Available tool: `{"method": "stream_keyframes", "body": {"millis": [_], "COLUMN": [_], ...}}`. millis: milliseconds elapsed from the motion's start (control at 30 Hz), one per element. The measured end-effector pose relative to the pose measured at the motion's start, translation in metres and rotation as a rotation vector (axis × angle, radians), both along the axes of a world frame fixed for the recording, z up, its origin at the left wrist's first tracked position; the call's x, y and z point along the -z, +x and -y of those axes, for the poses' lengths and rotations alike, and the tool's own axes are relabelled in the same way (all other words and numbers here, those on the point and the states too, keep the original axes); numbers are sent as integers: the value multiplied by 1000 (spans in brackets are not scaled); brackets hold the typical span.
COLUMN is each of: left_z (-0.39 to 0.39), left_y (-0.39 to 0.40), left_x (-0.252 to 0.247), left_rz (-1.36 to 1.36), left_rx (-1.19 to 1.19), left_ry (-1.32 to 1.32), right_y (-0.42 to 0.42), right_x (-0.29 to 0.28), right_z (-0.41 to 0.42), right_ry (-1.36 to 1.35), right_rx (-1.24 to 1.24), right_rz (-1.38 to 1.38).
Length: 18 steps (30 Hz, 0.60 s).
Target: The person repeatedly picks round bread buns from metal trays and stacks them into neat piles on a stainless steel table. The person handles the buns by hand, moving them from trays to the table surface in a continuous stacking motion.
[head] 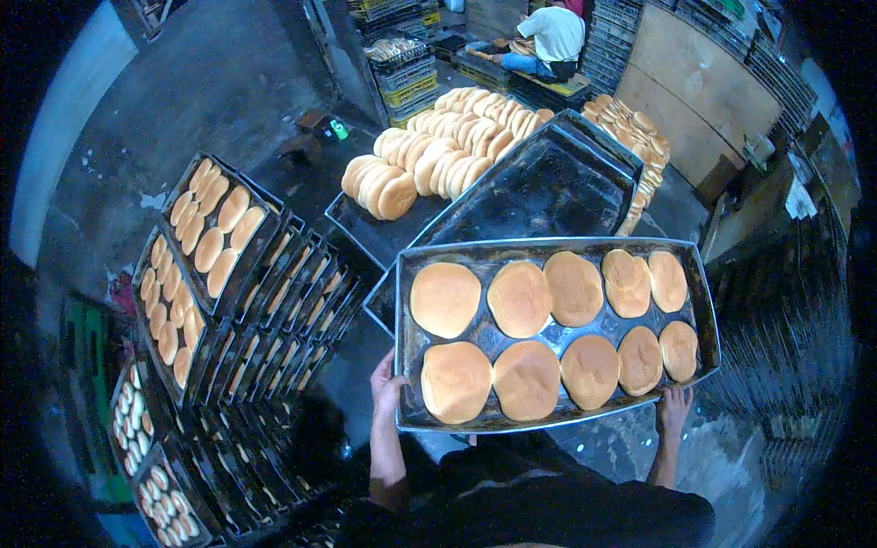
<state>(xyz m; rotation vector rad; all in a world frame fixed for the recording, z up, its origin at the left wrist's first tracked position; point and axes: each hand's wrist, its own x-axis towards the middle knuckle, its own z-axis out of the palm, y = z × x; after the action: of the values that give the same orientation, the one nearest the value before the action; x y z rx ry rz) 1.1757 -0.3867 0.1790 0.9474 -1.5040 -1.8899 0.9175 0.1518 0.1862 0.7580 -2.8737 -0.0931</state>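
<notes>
A dark metal baking tray (534, 246) is held in front of my body, with several round flat bread buns (526, 380) lying in two rows on it. My left hand (386, 383) grips the tray's left end, thumb over the rim. At the near right edge, my right hand (675, 404) has its fingers on the rim; part of that hand is hidden by the tray. Just beyond, a bare dark tray (541, 185) sits at an angle, partly covered by the held one. Rows of stacked buns (438, 151) stand on the surface behind it.
Tall stacks of bun-filled trays (226, 274) rise on my left. Loose buns (634, 137) are heaped beyond the angled tray at right. Plastic crates (408, 79) are piled at the back, near a seated person (551, 41). A wooden board (699, 96) leans at far right.
</notes>
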Motion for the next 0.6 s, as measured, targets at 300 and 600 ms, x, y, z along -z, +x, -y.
{"method": "stream_keyframes", "body": {"millis": [300, 600], "left_z": [-83, -108], "left_y": [-36, -146], "left_x": [1, -4], "left_rz": [68, 203], "left_rx": [-234, -469], "left_ry": [-63, -190], "right_y": [-167, -383], "right_x": [12, -43], "right_z": [0, 159], "right_ry": [-54, -178], "right_rx": [-261, -600], "right_rz": [-103, 14]}}
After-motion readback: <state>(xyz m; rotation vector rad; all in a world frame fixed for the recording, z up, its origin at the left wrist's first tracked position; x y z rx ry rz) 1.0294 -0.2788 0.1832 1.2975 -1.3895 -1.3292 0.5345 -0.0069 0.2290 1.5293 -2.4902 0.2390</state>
